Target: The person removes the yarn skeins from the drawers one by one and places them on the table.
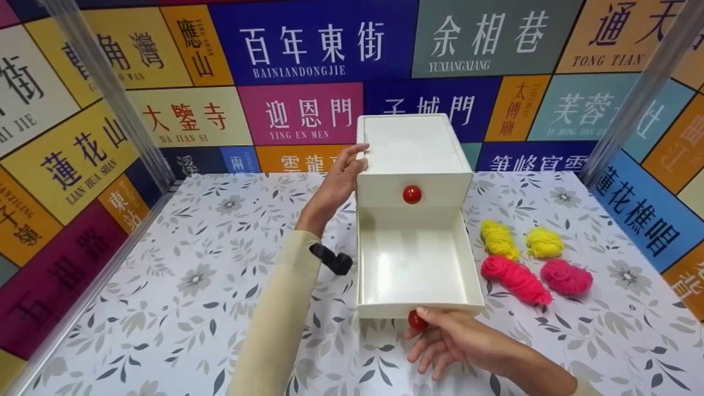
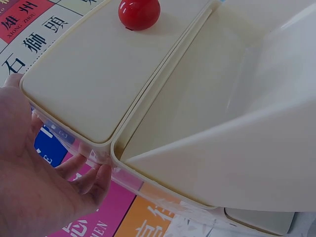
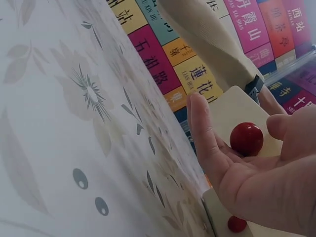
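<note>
A white two-drawer box (image 1: 410, 146) stands upright, its upper drawer closed with a red round knob (image 1: 412, 194) on the front. The lower drawer (image 1: 418, 258) is pulled far out, with nothing inside. My left hand (image 1: 342, 176) rests against the box's upper left side, fingertips at the top edge; in the left wrist view, the same hand (image 2: 54, 173) has loosely bent fingers along the clear side wall. At the lower drawer's front, my right hand (image 1: 459, 338) pinches its red knob (image 3: 247, 139) between thumb and index finger. The other fingers spread loosely below.
Right of the drawer lie two yellow yarn bundles (image 1: 499, 240) and two pink ones (image 1: 516, 279). A floral cloth (image 1: 192, 275) covers the table. Printed panels (image 1: 313, 44) with Chinese lettering stand behind, and clear corner posts (image 1: 632, 93) rise at both sides.
</note>
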Available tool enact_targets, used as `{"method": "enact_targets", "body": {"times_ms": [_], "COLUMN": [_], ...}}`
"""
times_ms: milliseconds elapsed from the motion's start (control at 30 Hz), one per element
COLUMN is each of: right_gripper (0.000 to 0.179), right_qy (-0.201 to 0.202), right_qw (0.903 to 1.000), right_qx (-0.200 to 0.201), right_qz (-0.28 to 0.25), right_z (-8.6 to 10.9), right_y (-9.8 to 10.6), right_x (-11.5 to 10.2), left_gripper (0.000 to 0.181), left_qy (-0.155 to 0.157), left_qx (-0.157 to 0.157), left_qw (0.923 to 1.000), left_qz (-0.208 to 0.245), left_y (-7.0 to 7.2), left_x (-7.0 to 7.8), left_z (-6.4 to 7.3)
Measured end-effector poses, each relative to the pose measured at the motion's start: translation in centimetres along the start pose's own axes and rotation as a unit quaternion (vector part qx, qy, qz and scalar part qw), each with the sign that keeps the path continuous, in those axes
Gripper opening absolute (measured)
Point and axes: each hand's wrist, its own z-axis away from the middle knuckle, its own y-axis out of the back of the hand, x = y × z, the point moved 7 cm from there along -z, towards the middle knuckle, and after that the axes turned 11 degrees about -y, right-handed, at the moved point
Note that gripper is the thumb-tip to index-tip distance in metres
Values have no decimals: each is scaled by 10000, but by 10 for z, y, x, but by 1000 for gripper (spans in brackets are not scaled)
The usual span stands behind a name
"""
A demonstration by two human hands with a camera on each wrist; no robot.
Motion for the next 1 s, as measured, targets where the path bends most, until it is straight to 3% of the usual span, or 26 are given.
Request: {"method": "enact_targets", "body": {"times_ms": [500,1000], "right_gripper": [48,47], "right_qy": [132,373], "right_qw": [9992,9981], "right_qx": [377,467], "right_qz": [-36,-162], "right_z": [-6,-11], "right_y": [-4,9], "right_x": [-5,-21], "left_gripper": [42,41], "left_qy": [29,-77], "left_qx": [-4,-11], "left_qw": [9999,9999], "left_qz": [-159,152], "left_y": [0,-1], "left_x": [-2,1], "left_z": [0,0]}}
